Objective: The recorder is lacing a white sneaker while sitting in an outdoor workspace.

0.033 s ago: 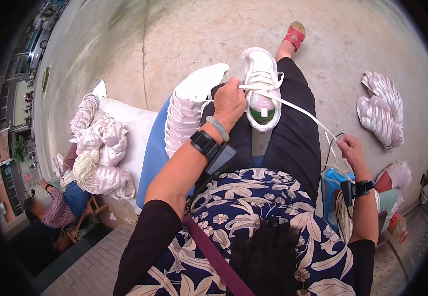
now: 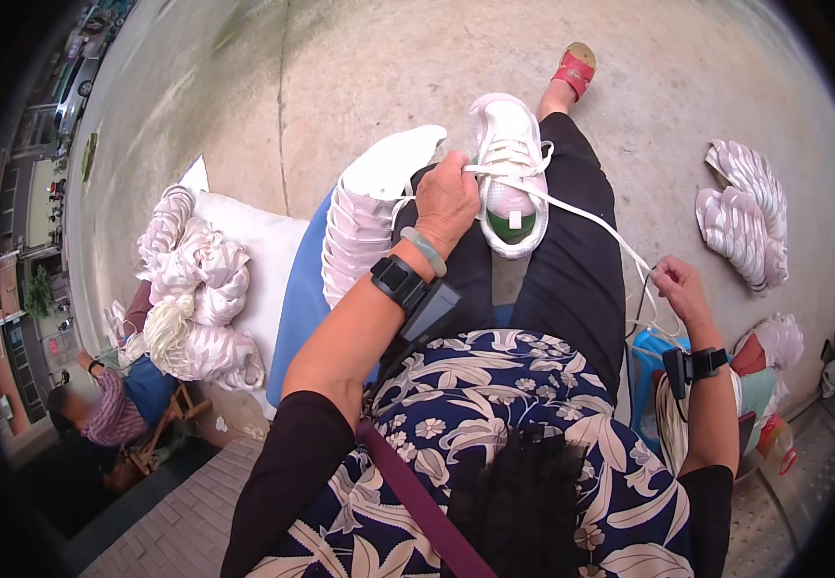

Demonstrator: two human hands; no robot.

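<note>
A white and pale pink sneaker upper [image 2: 509, 200] rests across my black-trousered thighs, toe pointing away, green showing inside its opening. My left hand [image 2: 446, 199] is closed at its left side, pinching a white shoelace there. From the upper, a long loose shoelace [image 2: 596, 214] stretches down to the right. My right hand [image 2: 679, 287] pinches this lace beyond my right thigh, and its tail hangs below the fingers. Left of my left hand, a nested row of similar pale pink uppers [image 2: 358, 226] leans on a blue surface [image 2: 297, 299].
Bundled pale uppers [image 2: 210, 299] lie on a white sheet [image 2: 254, 226] at left. More stacked uppers [image 2: 747, 217] lie on the concrete floor at right. A blue container [image 2: 645, 371] with white laces stands by my right forearm. Another person [image 2: 109, 405] sits at far left.
My right hand has shifted slightly left along with the lace. My left hand and the sneaker upper have stayed in place.
</note>
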